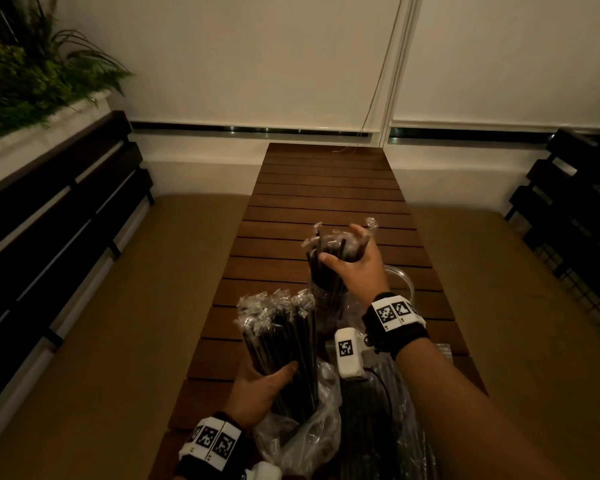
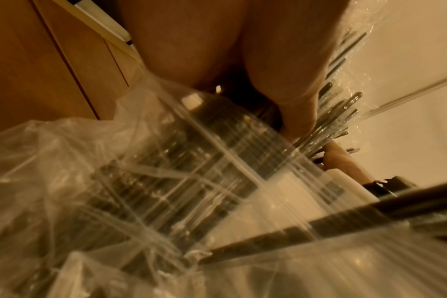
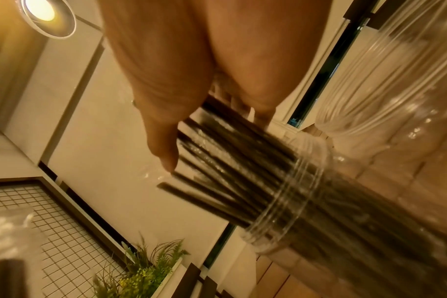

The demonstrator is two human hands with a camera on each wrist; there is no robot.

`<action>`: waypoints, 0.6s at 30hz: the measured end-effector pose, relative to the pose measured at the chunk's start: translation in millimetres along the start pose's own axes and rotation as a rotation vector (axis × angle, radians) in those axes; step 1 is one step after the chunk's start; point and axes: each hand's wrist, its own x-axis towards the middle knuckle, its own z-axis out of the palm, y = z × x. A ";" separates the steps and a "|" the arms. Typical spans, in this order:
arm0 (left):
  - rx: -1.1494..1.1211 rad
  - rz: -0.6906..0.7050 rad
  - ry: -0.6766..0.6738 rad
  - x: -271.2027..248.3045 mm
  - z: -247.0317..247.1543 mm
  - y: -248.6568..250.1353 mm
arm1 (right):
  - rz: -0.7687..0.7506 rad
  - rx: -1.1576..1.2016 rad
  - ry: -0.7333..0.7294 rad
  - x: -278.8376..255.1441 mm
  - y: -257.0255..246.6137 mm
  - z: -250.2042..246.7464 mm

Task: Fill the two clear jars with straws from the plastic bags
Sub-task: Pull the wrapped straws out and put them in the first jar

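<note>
On the slatted table, a clear jar (image 1: 326, 304) holds black straws in clear wrappers (image 1: 329, 258). My right hand (image 1: 347, 251) grips the tops of these straws from above. The right wrist view shows that hand (image 3: 217, 139) curled round the straws (image 3: 242, 171) above the ribbed jar mouth (image 3: 296, 203). The second clear jar (image 1: 404, 284) (image 3: 395, 80) stands just to the right, partly hidden by my wrist. Nearer me, my left hand (image 1: 267, 379) holds a thick bundle of wrapped straws (image 1: 281, 334) upright, its lower end inside a crumpled plastic bag (image 1: 302, 438) (image 2: 77, 181).
The wooden slatted table (image 1: 326, 188) runs away from me towards a white wall. More straws in plastic (image 1: 371, 431) lie at its near end under my right forearm. Dark slatted bench backs stand on the left (image 1: 49, 216) and right (image 1: 575, 209), with a plant (image 1: 32, 74) at upper left.
</note>
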 end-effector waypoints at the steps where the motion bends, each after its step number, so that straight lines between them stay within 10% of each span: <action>1: 0.001 0.000 -0.011 -0.2 -0.6 -0.6 | 0.024 -0.027 -0.006 -1.0 0.5 -3.6; 14: 0.039 -0.029 -0.023 1.3 -4.8 -3.8 | -0.007 -0.242 0.087 -80.7 11.0 -39.2; 18: 0.016 -0.039 -0.038 1.1 -4.0 -3.5 | -0.301 -0.427 -0.320 -154.8 34.6 -29.7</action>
